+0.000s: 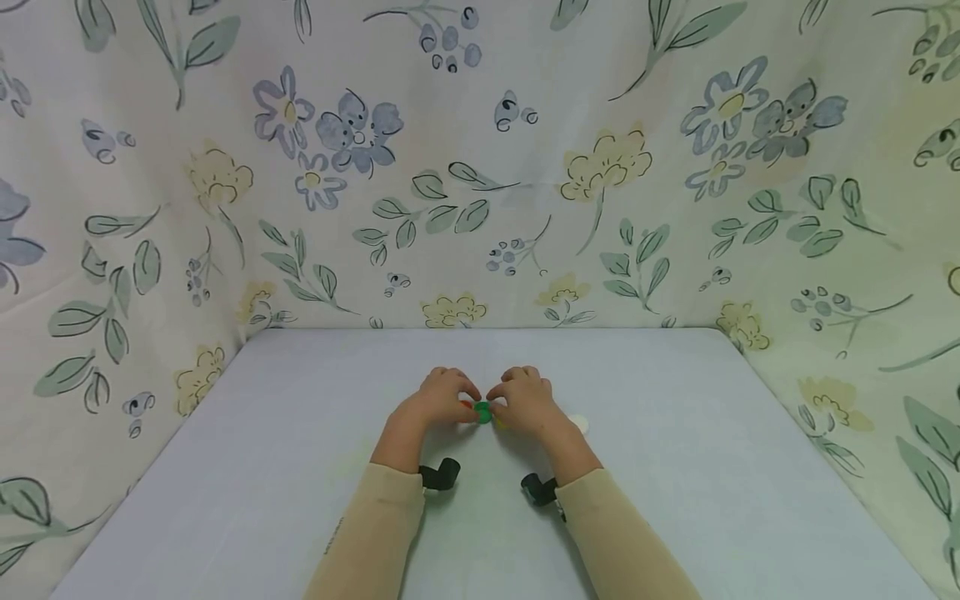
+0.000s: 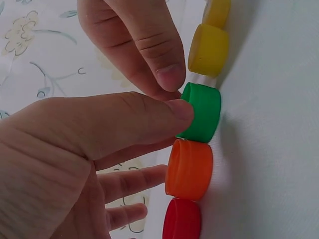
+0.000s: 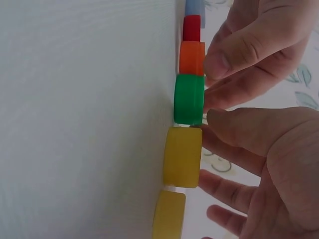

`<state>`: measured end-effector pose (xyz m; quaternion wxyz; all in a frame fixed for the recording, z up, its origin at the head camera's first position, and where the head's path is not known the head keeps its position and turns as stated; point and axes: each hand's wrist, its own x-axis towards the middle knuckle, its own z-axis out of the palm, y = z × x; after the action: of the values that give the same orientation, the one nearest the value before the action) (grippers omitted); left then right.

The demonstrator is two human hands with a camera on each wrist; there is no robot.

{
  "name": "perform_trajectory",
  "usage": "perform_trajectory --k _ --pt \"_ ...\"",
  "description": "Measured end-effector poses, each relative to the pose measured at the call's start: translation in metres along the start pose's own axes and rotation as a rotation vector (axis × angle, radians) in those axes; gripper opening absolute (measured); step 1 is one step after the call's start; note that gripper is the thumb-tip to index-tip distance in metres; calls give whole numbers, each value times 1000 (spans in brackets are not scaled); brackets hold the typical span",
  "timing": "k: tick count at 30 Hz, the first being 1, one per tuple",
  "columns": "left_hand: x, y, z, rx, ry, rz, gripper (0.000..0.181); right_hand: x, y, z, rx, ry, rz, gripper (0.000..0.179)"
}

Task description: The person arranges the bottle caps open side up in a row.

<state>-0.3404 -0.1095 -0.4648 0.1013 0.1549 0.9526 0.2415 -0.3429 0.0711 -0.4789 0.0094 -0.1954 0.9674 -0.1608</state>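
Several round plastic bottle caps form a row on the white table. A green bottle cap point(image 2: 203, 112) is in the middle, with my left hand point(image 1: 442, 398) pinching it; the left thumb point(image 2: 178, 110) overlaps its upper rim. My right hand point(image 1: 528, 402) hovers at the other side, relaxed, its thumb tip point(image 3: 215, 117) close beside the green cap; contact is unclear. An orange cap point(image 2: 192, 169) and a red cap point(image 2: 183, 219) follow on the left-hand side. Past the green cap, to the right, come a yellow cap point(image 3: 183, 157) and another yellow cap point(image 3: 169, 215).
A light blue piece point(image 3: 195, 7) shows beyond the red cap at the row's far end. A white disc point(image 1: 579, 423) lies by the right wrist. The white table point(image 1: 240, 467) backs onto a floral curtain point(image 1: 480, 208). Black wrist cameras point(image 1: 441, 475) hang below both forearms.
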Motion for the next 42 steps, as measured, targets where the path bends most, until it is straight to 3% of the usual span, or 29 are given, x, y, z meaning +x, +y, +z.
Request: perform_trajectory --k 11,23,31,42 --pt "3 2 4 16 9 10 18 0 0 2 20 -2 9 17" --pt "5 -1 6 35 6 38 23 -2 -1 -1 39 -14 26 17" --pt "6 0 7 56 17 85 24 -2 1 -2 70 -8 28 17" --pt "6 0 7 80 40 73 23 -3 3 -3 148 -21 57 18"
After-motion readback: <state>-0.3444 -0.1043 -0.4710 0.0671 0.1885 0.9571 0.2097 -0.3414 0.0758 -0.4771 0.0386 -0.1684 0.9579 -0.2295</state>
